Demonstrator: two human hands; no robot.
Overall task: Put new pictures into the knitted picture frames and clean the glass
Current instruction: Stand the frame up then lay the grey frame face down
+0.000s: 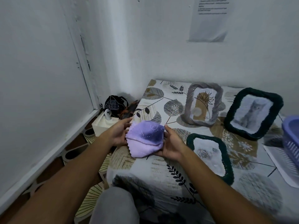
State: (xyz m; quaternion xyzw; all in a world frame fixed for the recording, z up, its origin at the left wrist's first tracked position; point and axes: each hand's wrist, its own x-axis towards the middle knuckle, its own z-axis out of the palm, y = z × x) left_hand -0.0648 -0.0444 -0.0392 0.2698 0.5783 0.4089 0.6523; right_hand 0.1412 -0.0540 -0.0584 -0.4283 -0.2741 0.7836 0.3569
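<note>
A folded lilac cloth [144, 140] is held between both my hands above the table's left edge. My left hand [119, 132] grips its left side and my right hand [171, 144] cups its right side from below. A dark green knitted frame [225, 160] with a pale rose picture lies flat just right of my right hand. A grey knitted frame [187, 109] with a plant picture stands upright behind. Another dark green knitted frame [278, 107] with a grey kitten picture stands at the right.
The table [169, 178] wears a leaf-patterned cover. A purple plastic basket [291, 139] sits at the right edge on a white sheet [278, 165]. On the floor in the left corner are a white box [103, 124], a black bag [113, 105] and a small white controller [107, 114].
</note>
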